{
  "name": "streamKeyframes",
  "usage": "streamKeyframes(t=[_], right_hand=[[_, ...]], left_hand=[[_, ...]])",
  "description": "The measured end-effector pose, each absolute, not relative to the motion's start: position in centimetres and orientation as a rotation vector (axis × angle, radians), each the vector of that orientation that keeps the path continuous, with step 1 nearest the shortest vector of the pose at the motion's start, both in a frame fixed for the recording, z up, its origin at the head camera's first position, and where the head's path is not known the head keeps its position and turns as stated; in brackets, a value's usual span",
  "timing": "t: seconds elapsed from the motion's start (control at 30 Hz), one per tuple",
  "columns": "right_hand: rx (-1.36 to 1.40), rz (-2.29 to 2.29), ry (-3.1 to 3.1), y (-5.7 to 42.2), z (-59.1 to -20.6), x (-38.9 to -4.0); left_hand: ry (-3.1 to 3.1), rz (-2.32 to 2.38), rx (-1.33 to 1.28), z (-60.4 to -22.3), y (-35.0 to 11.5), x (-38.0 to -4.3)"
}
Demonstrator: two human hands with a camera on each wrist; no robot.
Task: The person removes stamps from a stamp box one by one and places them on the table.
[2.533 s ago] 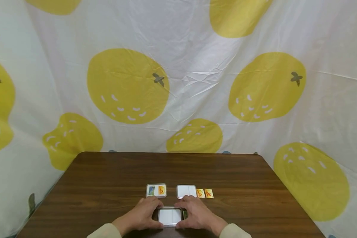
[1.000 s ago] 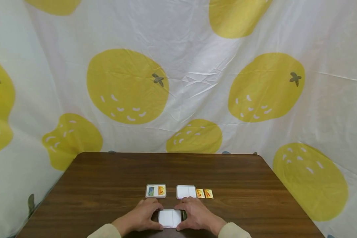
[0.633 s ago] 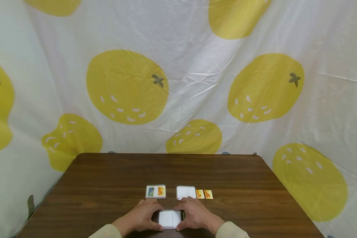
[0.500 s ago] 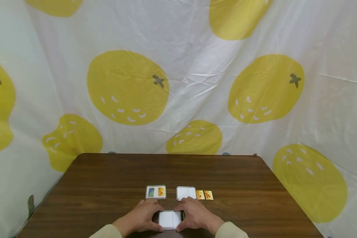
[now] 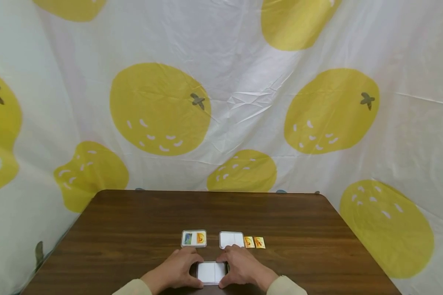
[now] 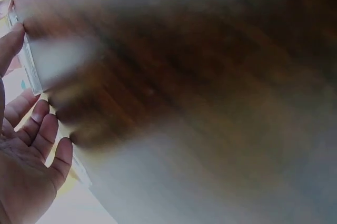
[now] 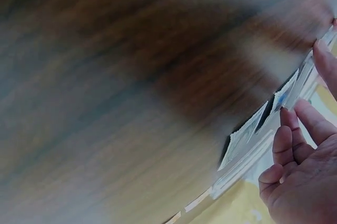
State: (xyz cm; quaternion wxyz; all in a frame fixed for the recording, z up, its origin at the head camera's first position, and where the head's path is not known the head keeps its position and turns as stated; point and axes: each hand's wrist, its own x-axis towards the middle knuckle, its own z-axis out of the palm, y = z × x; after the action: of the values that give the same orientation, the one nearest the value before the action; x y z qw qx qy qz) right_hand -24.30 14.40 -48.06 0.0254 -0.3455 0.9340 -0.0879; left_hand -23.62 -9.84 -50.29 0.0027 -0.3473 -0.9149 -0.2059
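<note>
At the near side of the table, a clear flat case [image 5: 211, 273] with a white insert and a thin dividing line lies between both hands. My left hand [image 5: 176, 268] pinches its left end, thumb on the near edge and index finger on the far edge. On the opposite end my right hand [image 5: 243, 268] does the same with thumb and index finger. The case appears edge-on in the left wrist view, a clear strip [image 6: 30, 66] along the thumb. Beside the right fingers in the right wrist view lie small stamp-like papers [image 7: 245, 134], mostly covered in the head view.
Behind the left hand lies a similar case [image 5: 193, 238] holding a blue-green and an orange picture. Another case [image 5: 231, 237] with a plain white insert lies beyond the right hand. Two small orange stamp-like papers [image 5: 259, 242] sit right of it on the brown table [image 5: 133, 221].
The far rim of the case stood out higher at first; now the case looks flatter and its dividing line shows more sharply. Both hands keep their grip in nearly the same place.
</note>
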Motion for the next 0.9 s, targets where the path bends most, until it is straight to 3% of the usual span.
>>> streamKeyframes(t=[0.9], right_hand=[[-1.044, -0.331, 2.873, 14.61, -47.57, -24.12]], left_hand=[[-2.861, -0.784, -1.157, -50.25, -10.64, -24.07]])
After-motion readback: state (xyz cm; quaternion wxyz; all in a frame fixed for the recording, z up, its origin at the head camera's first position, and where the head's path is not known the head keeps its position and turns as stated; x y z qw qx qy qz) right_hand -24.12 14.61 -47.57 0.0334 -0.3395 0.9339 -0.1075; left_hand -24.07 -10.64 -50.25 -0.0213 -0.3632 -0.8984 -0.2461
